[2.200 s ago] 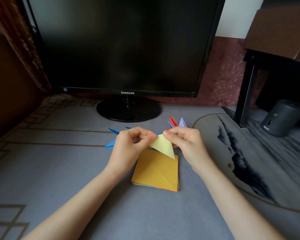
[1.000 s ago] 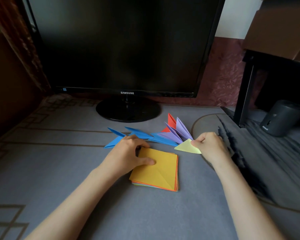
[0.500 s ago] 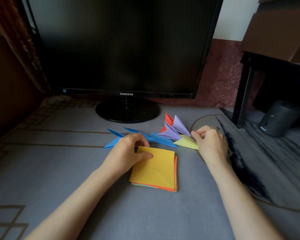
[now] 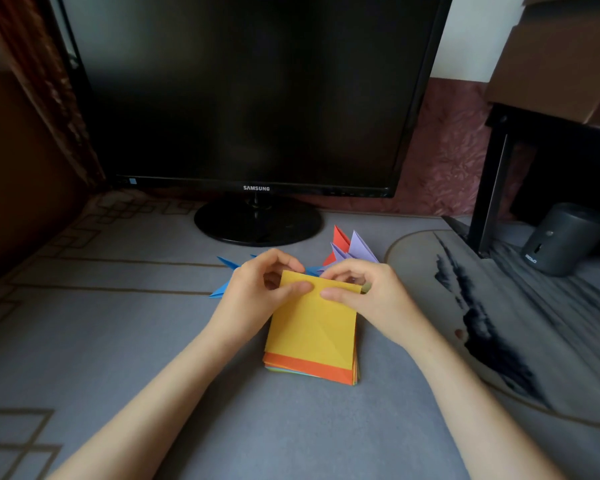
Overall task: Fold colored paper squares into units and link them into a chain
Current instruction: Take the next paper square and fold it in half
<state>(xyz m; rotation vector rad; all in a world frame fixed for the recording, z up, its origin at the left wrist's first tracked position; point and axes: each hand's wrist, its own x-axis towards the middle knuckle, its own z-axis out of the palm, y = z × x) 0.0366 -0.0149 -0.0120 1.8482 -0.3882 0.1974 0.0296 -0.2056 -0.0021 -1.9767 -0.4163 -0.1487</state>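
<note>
Yellow sheet [image 4: 312,323] pinched: L hand [image 4: 253,296], R hand [image 4: 373,299].

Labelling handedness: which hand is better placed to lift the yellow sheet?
Narrowly the left hand. Both pinch the far edge of the yellow sheet, but the right hand seems to hold something greenish too.

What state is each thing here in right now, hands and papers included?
left hand: pinches yellow sheet at its far edge.
right hand: pinches the same edge.
yellow sheet: diagonally creased, atop the paper stack.
paper stack: flat, orange sheet showing at near edge.
blue units, purple units, red unit: folded to points, behind the hands.
monitor: screen dark.
grey cylinder: upright.
</note>
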